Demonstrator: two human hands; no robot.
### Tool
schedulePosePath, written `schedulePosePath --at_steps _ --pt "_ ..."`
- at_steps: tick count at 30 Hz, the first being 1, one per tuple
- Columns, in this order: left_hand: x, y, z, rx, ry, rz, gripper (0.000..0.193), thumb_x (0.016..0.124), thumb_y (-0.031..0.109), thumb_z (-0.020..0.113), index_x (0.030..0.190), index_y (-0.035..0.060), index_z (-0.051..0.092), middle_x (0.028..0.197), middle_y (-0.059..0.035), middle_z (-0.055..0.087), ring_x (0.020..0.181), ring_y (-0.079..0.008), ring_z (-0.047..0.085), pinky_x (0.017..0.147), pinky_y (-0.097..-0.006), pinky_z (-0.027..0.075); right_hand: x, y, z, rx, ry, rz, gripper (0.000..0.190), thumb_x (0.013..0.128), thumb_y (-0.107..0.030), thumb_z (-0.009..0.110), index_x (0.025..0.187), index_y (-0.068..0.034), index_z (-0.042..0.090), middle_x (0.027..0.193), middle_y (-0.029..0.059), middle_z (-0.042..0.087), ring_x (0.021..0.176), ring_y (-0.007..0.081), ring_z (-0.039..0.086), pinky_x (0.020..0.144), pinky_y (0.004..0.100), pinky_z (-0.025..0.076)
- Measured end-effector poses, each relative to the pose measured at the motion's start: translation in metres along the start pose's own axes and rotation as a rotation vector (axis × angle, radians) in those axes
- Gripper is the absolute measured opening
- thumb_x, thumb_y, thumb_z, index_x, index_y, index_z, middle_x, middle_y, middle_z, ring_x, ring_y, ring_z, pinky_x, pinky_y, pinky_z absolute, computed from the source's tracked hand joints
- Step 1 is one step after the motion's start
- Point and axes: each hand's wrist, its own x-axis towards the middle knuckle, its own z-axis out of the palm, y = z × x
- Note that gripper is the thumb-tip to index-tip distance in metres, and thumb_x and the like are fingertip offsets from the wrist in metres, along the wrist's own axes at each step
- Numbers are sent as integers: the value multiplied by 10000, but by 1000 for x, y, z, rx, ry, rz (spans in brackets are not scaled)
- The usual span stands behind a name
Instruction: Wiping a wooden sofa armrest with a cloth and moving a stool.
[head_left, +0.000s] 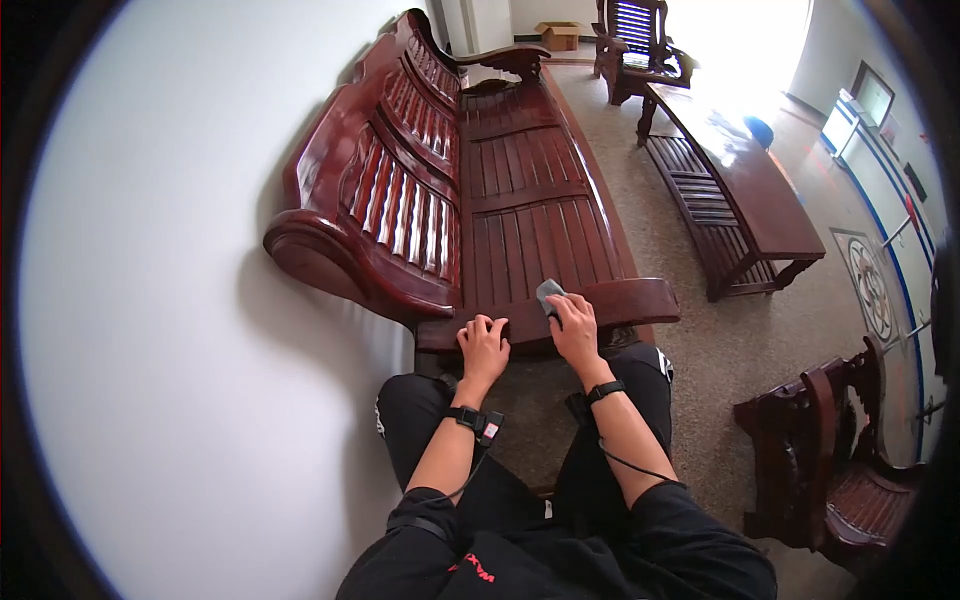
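My right hand (577, 330) holds a small folded grey cloth (550, 291) against the flat armrest (637, 298) of a dark red wooden settee. Beside it, my left hand (484, 349) rests on the same armrest with bent fingers a little apart and nothing in them. Beyond my hands stretches the slatted seat (525, 165) of the settee. Its carved backrest (405, 202), with wavy glossy spindles, rises on the left along the white wall. Part of the armrest is hidden under my hands.
A wooden coffee table (780, 210) with a slatted lower shelf stands to the right. One wooden armchair (637, 45) is at the far end; another (817, 450) stands near at lower right. A cardboard box (559, 36) sits by the far wall. Cables run from my wristbands along both forearms.
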Motion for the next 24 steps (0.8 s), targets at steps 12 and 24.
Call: schedulePosePath --at_steps 12,24 --pt "7 2 4 14 7 -132 725 841 185 737 1487 137 412 1190 -133 492 1152 -350 492 978 -527 382 -12 78 -56 -282 158 293 305 827 70 597 1087 -49 705 1213 80 710 1116 311 596 967 428 459" --pt "15 25 24 -103 10 28 450 833 194 719 1264 119 611 1180 -97 541 1165 -300 522 979 -475 406 -16 87 -62 -205 270 522 326 831 35 636 1147 -31 679 1234 132 662 1142 362 569 1001 438 469"
